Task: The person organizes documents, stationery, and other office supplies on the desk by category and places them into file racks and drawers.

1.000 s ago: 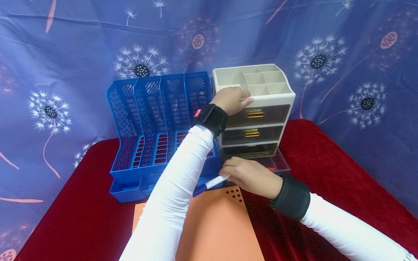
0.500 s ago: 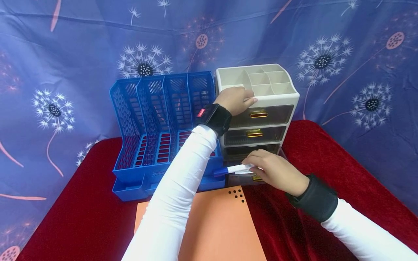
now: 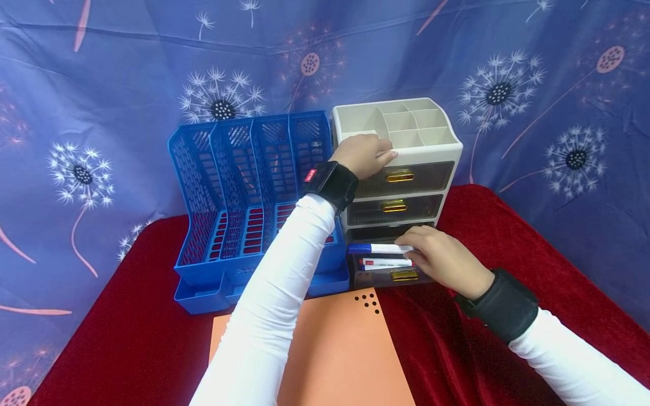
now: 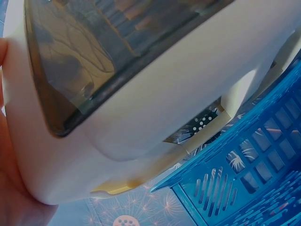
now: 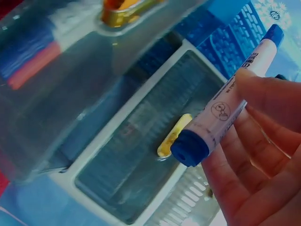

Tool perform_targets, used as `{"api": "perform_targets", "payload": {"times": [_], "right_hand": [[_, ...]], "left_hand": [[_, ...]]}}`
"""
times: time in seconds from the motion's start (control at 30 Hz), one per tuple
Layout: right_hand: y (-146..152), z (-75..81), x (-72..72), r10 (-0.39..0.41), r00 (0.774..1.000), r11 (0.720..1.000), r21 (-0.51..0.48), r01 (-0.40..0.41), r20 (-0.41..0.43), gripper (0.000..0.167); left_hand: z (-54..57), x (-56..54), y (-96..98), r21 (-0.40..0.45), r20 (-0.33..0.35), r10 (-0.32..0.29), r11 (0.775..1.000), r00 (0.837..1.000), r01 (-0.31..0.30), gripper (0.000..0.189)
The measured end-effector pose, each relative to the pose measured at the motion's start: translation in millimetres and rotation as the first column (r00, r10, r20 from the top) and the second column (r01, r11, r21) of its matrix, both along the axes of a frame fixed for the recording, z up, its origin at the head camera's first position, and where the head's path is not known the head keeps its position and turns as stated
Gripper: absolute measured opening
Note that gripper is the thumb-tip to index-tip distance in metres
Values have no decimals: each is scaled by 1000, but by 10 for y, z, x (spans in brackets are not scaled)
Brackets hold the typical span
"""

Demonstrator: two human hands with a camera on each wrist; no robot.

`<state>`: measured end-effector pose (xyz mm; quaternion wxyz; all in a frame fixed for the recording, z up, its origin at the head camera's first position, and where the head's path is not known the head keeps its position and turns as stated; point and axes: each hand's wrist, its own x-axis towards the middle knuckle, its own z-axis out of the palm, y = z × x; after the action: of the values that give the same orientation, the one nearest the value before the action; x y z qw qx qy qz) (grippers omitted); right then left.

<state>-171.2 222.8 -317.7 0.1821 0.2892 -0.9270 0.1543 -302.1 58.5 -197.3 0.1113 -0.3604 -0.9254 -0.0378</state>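
My right hand (image 3: 440, 258) pinches a white marker (image 5: 225, 101) with a blue cap between thumb and fingers. In the head view the marker lies level, close over the pulled-out bottom drawer (image 3: 373, 278) of a white desk organizer (image 3: 426, 151). Inside that drawer rest other white markers (image 3: 387, 263) with red and blue ends. My left hand (image 3: 361, 156) grips the organizer's top front edge at its left corner, fingers over the rim. Only part of this hand shows at the edge of the left wrist view, against the white casing.
A blue file rack (image 3: 254, 225) with upright dividers stands left of the organizer, close beside it. An orange sheet (image 3: 340, 349) with black dots at one corner lies in front on the red cloth (image 3: 508, 242). Two smoky drawers (image 3: 395, 208) with gold handles are closed.
My right hand has carried the marker to the right, from in front of the blue rack to over the open drawer, turning it level. The left hand keeps its grip.
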Motion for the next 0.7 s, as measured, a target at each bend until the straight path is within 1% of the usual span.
{"api": "perform_targets", "payload": {"times": [0.2, 0.33, 0.47, 0.57, 0.7], "right_hand": [[96, -83, -72, -40, 999, 999, -3, 40, -10, 32], [145, -123, -138, -56, 998, 998, -17, 56, 1, 30], [182, -163, -187, -79, 996, 996, -31, 80, 33, 28], [178, -203, -220, -103, 992, 993, -43, 107, 74, 27], [152, -267, -267, -111, 988, 992, -51, 117, 109, 24]], "left_hand": [[2, -5, -7, 4, -4, -7, 1000, 1000, 7, 35], [-1, -17, -10, 14, -2, -9, 1000, 1000, 10, 35], [-13, -26, -4, 23, 8, -21, 1000, 1000, 21, 35], [-12, -18, -6, 19, 8, -17, 1000, 1000, 17, 35], [2, -6, -20, 17, 2, -12, 1000, 1000, 12, 35]]}}
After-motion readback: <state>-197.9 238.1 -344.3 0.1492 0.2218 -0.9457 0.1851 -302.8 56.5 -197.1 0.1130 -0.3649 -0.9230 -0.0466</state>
